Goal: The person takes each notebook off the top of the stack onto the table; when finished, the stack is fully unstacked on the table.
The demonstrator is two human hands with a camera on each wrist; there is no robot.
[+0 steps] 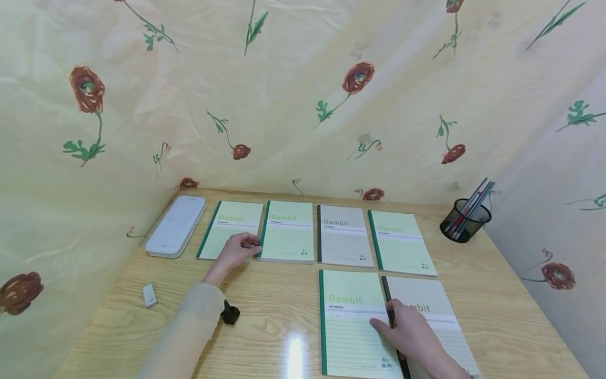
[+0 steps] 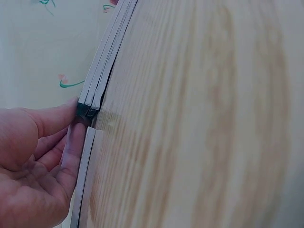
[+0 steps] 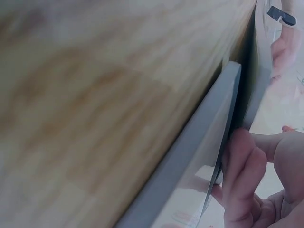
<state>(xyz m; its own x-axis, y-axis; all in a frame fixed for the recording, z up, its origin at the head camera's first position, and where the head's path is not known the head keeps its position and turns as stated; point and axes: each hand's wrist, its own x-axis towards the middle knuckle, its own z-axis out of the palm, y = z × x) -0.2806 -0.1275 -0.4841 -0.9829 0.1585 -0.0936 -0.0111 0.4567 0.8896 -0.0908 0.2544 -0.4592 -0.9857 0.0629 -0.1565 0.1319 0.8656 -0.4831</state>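
Note:
My left hand [image 1: 236, 249] is at the lower spine of a green notebook [image 1: 289, 231] in the back row. In the left wrist view its thumb and a finger pinch the dark spine [image 2: 85, 110] at the corner of stacked notebooks. My right hand [image 1: 411, 329] is at the seam between a front green notebook [image 1: 352, 337] and a grey notebook [image 1: 450, 316] with a black spine. Its thumb lies over the green cover, and curled fingers [image 3: 244, 166] reach into the gap at that notebook's right edge; their tips are partly hidden.
Along the back lie another green notebook [image 1: 229, 221], a grey notebook [image 1: 345, 242] and a right-hand green notebook [image 1: 402, 247]. A white case [image 1: 175, 226] and an eraser-like white block [image 1: 149, 296] are left. A black mesh cup [image 1: 466, 223] holding pens stands right.

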